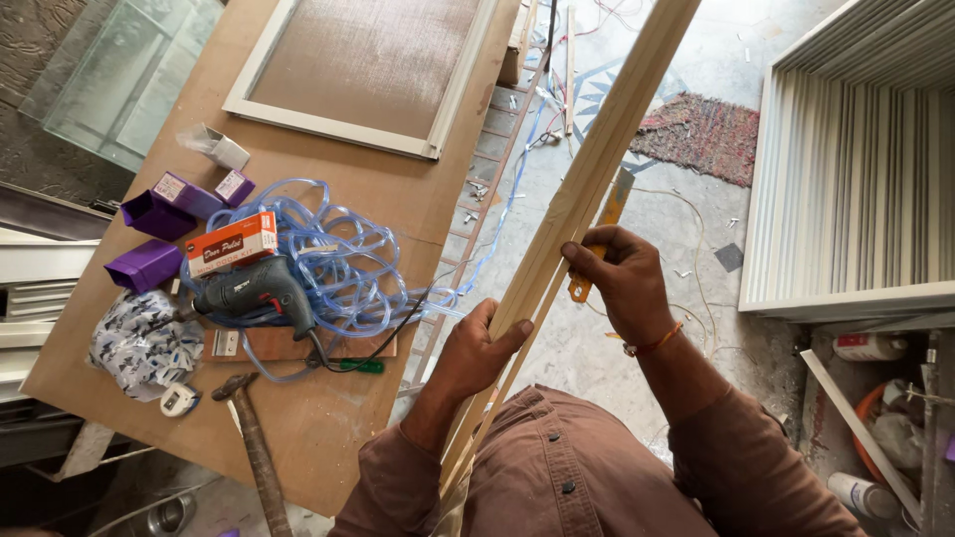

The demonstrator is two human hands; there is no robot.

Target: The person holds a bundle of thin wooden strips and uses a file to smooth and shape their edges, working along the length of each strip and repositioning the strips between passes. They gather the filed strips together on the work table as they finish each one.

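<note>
**Workshop floor, brown board bench – both hands on long wooden strips**

Grey concrete floor, dusty, littered with offcuts and wire; a frayed reddish mat (701, 134) lies further off. On the left a flat brown board bench (328, 418) carries a white-framed mesh panel (363, 70), a tangle of clear blue tubing (333, 259), a dark power drill (254, 288), an orange-and-white box (231, 243), purple cartons (159, 214) and a wooden-handled hammer (254, 443). A stack of white framed panels (856, 169) stands at the right.

Long pale wooden strips (597, 159) – thin, straight, bundled together – run diagonally from the person's lap up out of view. Left hand (477, 348) wraps the bundle low down, grip closed around it, thumb on top. Right hand (622, 283) clasps the strips higher up, fingers curled, also pinning a yellow ruler (602, 234) against them.
</note>
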